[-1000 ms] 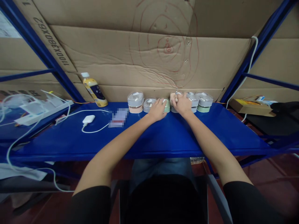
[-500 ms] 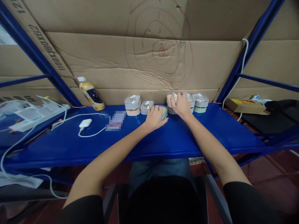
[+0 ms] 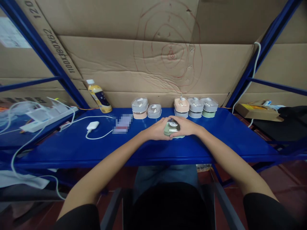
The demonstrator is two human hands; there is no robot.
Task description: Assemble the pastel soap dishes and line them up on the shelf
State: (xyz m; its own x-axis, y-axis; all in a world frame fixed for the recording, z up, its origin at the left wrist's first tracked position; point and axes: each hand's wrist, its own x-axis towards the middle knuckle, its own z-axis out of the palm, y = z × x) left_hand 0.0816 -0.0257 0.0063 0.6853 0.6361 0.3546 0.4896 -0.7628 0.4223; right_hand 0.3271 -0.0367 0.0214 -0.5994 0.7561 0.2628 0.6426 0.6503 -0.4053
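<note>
A small green lidded box (image 3: pixel 171 126) with a round label on top is between my two hands near the middle of the blue table. My left hand (image 3: pixel 157 129) wraps its left side and my right hand (image 3: pixel 186 126) its right side, fingers closed round it. Their fingers hide parts of its sides. Behind it stand stacks of similar boxes: a peach box (image 3: pixel 181 104) on a grey one, a pair of grey boxes (image 3: pixel 195 105), and a grey box (image 3: pixel 209 104) on a green one. Left of them are a lone grey box (image 3: pixel 154 111) and a grey box (image 3: pixel 139 104) atop a peach one.
A yellow drink bottle (image 3: pixel 100 98) stands at the back left. A white charger (image 3: pixel 92 125) with its cable and a blurred-out flat item (image 3: pixel 122 124) lie on the blue table (image 3: pixel 153 150). Cardboard (image 3: pixel 115 70) walls the back. An open carton (image 3: pixel 259 112) sits at the right.
My right hand has let go of the peach box stack and moved onto the green box. The green box has come nearer, away from the row, with my left hand still on it.
</note>
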